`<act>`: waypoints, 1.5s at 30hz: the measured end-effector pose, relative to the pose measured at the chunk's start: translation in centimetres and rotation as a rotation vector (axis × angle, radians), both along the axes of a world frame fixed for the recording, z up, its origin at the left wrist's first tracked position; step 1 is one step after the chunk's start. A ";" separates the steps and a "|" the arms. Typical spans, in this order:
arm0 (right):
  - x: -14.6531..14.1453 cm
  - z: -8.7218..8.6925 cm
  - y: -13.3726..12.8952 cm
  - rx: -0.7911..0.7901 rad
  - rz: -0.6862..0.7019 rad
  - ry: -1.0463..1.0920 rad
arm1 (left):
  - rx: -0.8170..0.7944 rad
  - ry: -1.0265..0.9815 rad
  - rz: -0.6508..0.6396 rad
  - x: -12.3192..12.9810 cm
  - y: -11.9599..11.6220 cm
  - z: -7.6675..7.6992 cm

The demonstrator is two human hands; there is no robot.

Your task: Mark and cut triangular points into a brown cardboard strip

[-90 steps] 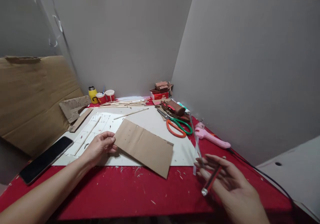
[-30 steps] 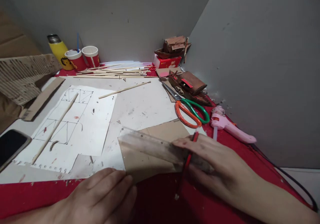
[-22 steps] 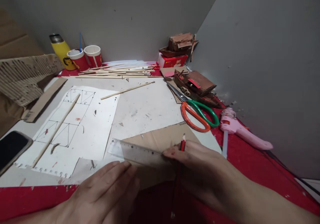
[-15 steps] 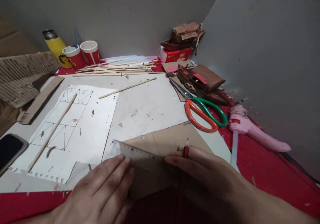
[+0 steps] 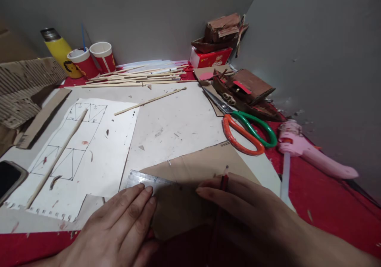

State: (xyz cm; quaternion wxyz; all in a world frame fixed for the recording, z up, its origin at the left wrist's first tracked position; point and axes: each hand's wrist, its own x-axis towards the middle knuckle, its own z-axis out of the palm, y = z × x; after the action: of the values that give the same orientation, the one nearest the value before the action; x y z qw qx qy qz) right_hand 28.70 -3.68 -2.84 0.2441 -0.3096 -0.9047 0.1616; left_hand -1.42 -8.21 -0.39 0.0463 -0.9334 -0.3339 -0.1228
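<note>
A clear ruler [image 5: 149, 179] lies across a piece of brown cardboard [image 5: 196, 162] near the front of the table. My left hand [image 5: 119, 223] rests on the ruler's near edge, its fingers stretched side by side, the thumb lower down. My right hand [image 5: 247, 203] is over the right part of the cardboard, with a red and black pencil [image 5: 224, 181] held between its fingers, the tip pointing up and away. The right fingertips are near the ruler's shadowed right end. Shadow hides the lower part of the cardboard and of the pencil.
Scissors [image 5: 242, 134] and a pink glue gun [image 5: 315, 152] lie right. Paper with drawings [image 5: 104, 148] and a phone [image 5: 12, 179] are left. Behind are thin sticks [image 5: 137, 78], cups [image 5: 103, 56], a yellow bottle [image 5: 59, 52], a red box [image 5: 211, 57] and brown models [image 5: 250, 86].
The view has shifted slightly. My right hand has moved a little away from the ruler, relative to the cardboard, still with the pencil. My left hand stays on the ruler.
</note>
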 end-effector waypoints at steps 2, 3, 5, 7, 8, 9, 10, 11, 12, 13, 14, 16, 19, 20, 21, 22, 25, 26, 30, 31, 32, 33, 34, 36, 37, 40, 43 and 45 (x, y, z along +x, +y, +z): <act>-0.1 0.0 0.1 0.017 0.001 -0.002 | 0.001 0.020 0.003 0.0 0.1 -0.1; -0.1 -0.1 0.2 0.022 -0.003 -0.004 | 0.002 0.030 0.001 0.0 0.1 -0.2; -0.2 -0.1 0.3 0.027 -0.009 -0.003 | 0.002 0.047 0.002 0.0 0.2 -0.4; -0.3 -0.2 0.3 0.026 -0.009 0.003 | -0.004 0.061 0.004 -0.2 0.2 -0.4; -0.3 -0.2 0.3 0.026 -0.009 0.006 | -0.005 0.062 0.007 -0.2 0.2 -0.4; -0.3 -0.2 0.3 0.023 -0.008 0.007 | -0.007 0.065 0.008 -0.3 0.2 -0.4; -0.3 -0.2 0.2 0.019 -0.007 0.004 | -0.012 0.072 0.006 -0.3 0.2 -0.3; -0.3 -0.2 0.2 0.018 -0.007 0.003 | -0.013 0.078 0.005 -0.3 0.2 -0.2; -0.3 -0.3 0.2 0.016 -0.007 0.002 | -0.008 0.081 0.001 -0.2 0.3 -0.1; -0.3 -0.3 0.1 0.013 -0.006 0.003 | -0.001 0.084 0.000 -0.2 0.3 -0.1; -0.2 -0.3 0.1 0.007 -0.004 0.003 | 0.005 0.092 -0.001 -0.2 0.4 0.0; -0.2 -0.2 0.2 0.002 -0.001 0.008 | 0.020 0.104 0.002 -0.1 0.5 0.0; -0.1 -0.1 0.3 -0.013 0.006 0.005 | 0.031 0.133 0.013 -0.1 0.4 0.1; -0.1 0.0 0.3 -0.015 0.010 0.004 | 0.035 0.145 0.014 -0.1 0.4 0.1; -0.1 0.0 0.3 -0.015 0.015 0.007 | 0.039 0.162 0.015 -0.1 0.4 0.1; -0.1 0.1 0.3 -0.014 0.021 0.008 | 0.045 0.178 0.013 -0.1 0.3 0.2; -0.2 0.2 0.4 -0.008 0.040 0.014 | 0.076 0.202 0.011 -0.1 0.2 0.2; -0.3 0.2 0.5 -0.008 0.047 0.020 | 0.086 0.201 0.006 -0.1 0.2 0.2; -0.6 0.2 0.7 0.031 0.049 0.060 | 0.086 0.184 -0.004 0.0 0.2 0.0; -0.6 0.2 0.7 0.046 0.048 0.067 | 0.079 0.175 0.000 0.0 0.2 -0.1; -0.6 0.2 0.7 0.054 0.048 0.072 | 0.061 0.164 0.007 0.0 0.2 -0.3; -0.6 0.2 0.7 0.055 0.053 0.073 | 0.052 0.132 0.022 0.0 0.1 -0.5; -0.6 0.2 0.7 0.052 0.054 0.075 | 0.042 0.095 0.043 0.0 0.0 -0.8; -0.6 0.1 0.7 0.055 0.046 0.082 | 0.042 -0.009 0.090 0.1 -0.2 -1.3; -0.6 0.0 0.8 0.063 0.041 0.083 | 0.034 -0.040 0.105 0.1 -0.3 -1.4; -0.4 -0.3 0.8 0.086 0.037 0.058 | -0.090 -0.043 0.069 -0.2 -0.5 -1.0; -0.1 -0.9 0.7 0.095 0.035 0.033 | -0.479 -0.450 0.144 -0.8 -0.1 0.4; 0.2 -1.4 0.4 0.078 0.006 0.027 | -0.794 -0.912 0.251 -1.1 0.7 1.5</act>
State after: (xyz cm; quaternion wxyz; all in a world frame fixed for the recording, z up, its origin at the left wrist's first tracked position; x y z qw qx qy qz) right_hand 28.89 -3.26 -4.24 0.2678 -0.2950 -0.9078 0.1309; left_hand -2.52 -7.56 1.09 -0.4380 -0.6866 -0.4474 -0.3696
